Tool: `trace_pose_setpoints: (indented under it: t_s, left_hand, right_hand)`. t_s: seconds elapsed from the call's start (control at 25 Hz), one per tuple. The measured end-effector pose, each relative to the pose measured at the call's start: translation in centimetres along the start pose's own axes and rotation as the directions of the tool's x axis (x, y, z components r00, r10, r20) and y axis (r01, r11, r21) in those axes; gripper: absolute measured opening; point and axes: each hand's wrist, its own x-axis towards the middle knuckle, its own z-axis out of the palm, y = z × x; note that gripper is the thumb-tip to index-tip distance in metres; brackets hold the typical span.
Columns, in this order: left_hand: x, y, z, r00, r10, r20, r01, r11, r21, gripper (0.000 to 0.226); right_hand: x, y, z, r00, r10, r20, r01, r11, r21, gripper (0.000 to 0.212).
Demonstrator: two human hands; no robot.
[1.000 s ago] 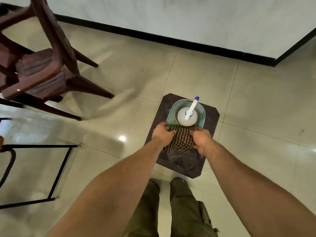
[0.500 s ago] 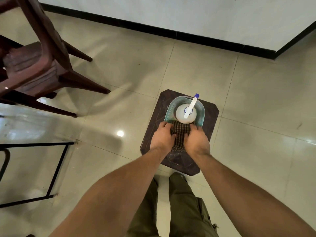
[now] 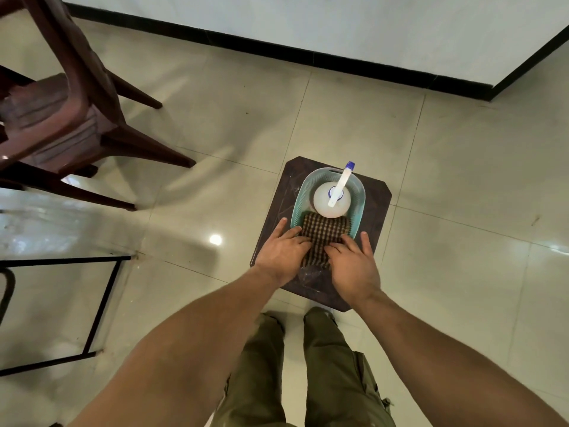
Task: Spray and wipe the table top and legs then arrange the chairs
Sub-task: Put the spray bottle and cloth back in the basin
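Note:
A checked brown cloth (image 3: 323, 237) lies folded over the near rim of a teal basket (image 3: 358, 192), which stands on a dark stool top (image 3: 374, 208). Inside the basket is a white spray bottle (image 3: 331, 203) with a blue-tipped nozzle. My left hand (image 3: 281, 251) lies flat with straight fingers on the cloth's left side. My right hand (image 3: 354, 263) lies flat on its right side, fingers spread. A glass table top (image 3: 37, 229) with a black metal frame (image 3: 101, 306) fills the left edge.
A dark brown plastic chair (image 3: 61, 118) stands tilted at the upper left, its legs reaching over the floor. A white wall with a black skirting (image 3: 277, 50) runs along the far side. Glossy tiles surround the stool; my legs are just below it.
Both hands gripped the cloth and bunched it together; now the fingers have straightened and press it flat over the basket's rim.

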Motion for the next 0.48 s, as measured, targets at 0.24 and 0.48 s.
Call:
trace_pose_setpoints:
  t_s: [0.24,0.48]
  left_hand:
    - [2.0,0.2,-0.4,0.986,-0.029,0.166,0.034,0.999,-0.028,0.035]
    - [2.2,0.1,-0.6,0.986,0.023,0.165,-0.026,1.0,0.015,0.043]
  right_hand:
    - [-0.2,0.5,-0.8,0.998,0.008,0.054,-0.009,1.0,0.018,0.045]
    - [1.3,-0.2,-1.1,0.994,0.049,0.093,-0.048,0.999,-0.015,0.047]
